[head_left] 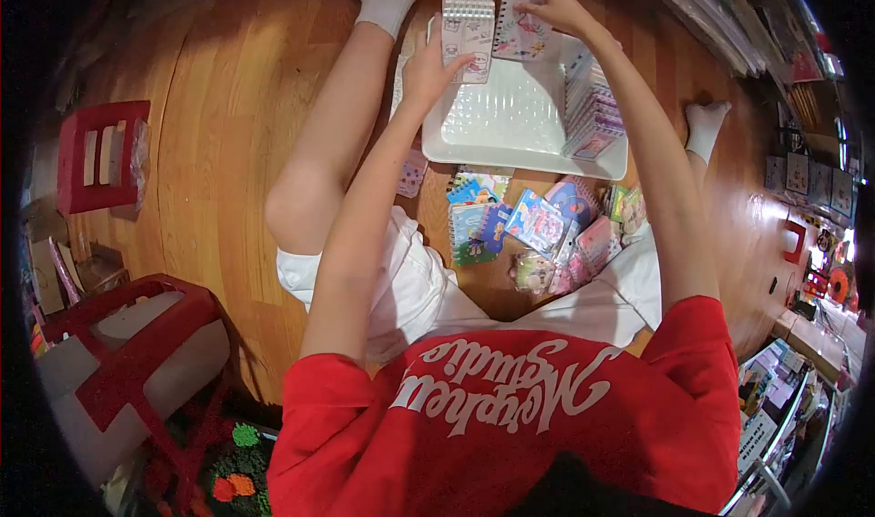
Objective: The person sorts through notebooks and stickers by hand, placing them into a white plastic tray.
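Observation:
At the far left corner of a white tray point(497, 157), my left hand point(430, 68) is wrapped round a stack of small spiral notebooks point(469, 38) with pale printed covers. My right hand point(551, 8) has its fingers on the upper edge of another spiral notebook point(526, 32), which shows a pink flamingo. The two sets of notebooks are side by side at the tray's far end. More spiral notebooks point(597, 125) stand in a row along the tray's right side.
Colourful notebooks and packets point(540, 223) lie in a loose pile on the wooden floor point(214, 161) between my legs. A red stool point(105, 157) is at the left, a red-framed chair point(150, 353) at lower left. Stacked plastic-wrapped goods point(720, 25) stand at upper right.

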A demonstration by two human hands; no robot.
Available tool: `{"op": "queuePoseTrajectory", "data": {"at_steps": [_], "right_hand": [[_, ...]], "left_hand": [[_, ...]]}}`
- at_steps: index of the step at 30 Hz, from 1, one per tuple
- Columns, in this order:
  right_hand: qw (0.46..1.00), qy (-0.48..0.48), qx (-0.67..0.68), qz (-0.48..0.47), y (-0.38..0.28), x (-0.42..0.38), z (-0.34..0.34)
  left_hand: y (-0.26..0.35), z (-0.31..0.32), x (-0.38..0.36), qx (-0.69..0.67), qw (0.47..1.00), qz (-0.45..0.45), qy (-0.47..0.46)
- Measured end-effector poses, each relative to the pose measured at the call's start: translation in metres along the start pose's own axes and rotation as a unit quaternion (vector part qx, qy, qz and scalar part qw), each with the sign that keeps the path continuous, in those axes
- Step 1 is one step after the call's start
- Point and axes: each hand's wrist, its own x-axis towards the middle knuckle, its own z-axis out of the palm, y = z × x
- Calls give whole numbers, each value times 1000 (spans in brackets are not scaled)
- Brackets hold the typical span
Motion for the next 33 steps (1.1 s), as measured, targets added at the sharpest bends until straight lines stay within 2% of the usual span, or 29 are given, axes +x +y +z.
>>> {"op": "queuePoseTrajectory", "data": {"at_steps": [5,8,11,14,17,23,26,29,32,33], "right_hand": [[1000,1,-18,21,4,0,1],[1000,22,-1,-2,14,1,7],[995,74,2,-67,16,1,12],[996,37,-50,-63,2,-4,5],[998,17,-6,-64,19,2,12],[999,8,-32,6,8,-5,14],[992,41,-111,30,5,-16,15],[986,31,-147,78,-23,-20,2],[994,55,-93,5,-7,-18,21],[994,23,-87,64,-22,-19,21]], "left_hand": [[-3,2,0,-13,1000,-6,-15],[-4,2,-1,-17,1000,-5,-15],[-2,0,1,-20,1000,-4,-18],[-4,1,1,-11,1000,9,-10],[-4,2,1,-12,1000,11,-9],[-4,0,2,-31,999,-10,-33],[-2,-1,1,-37,999,-7,-27],[-7,1,2,-40,999,12,-5],[-7,1,3,-45,999,13,-3],[-8,1,3,-47,999,9,-6]]}}
